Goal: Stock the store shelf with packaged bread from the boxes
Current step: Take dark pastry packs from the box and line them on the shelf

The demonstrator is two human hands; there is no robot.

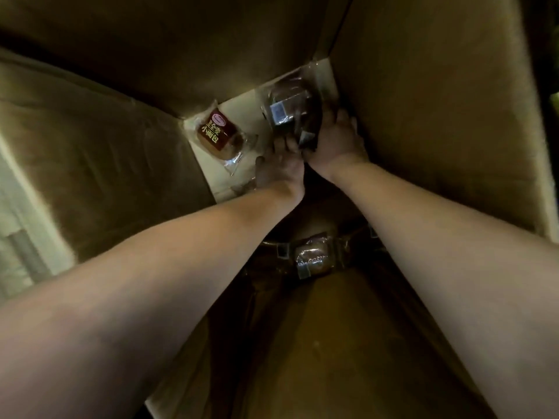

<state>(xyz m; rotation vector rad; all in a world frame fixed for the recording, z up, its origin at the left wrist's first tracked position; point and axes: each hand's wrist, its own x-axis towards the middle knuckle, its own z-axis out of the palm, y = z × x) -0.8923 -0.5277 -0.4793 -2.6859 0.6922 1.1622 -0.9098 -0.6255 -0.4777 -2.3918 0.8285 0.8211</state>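
Reaching deep into a tall cardboard box (423, 116), walls rising on every side, almost emptied. Stretching both bare forearms down to the pale floor of the box. Closing the right hand (335, 140) around a stack of clear-wrapped bread packets (290, 113) in the far right corner, fingers curled tight on the wrappers. Pressing the left hand (281, 167) against the near edge of that same stack, fingers bent and touching it, though whether gripping or only steadying cannot be told. Leaving one labelled packet (219, 136) flat on the floor to the left, apart from both hands, and another packet (313, 255) lying nearer, between the forearms. Risking a slip: slick film sliding apart on the lift, packets dropping back, or bread getting squashed by squeezing too hard.
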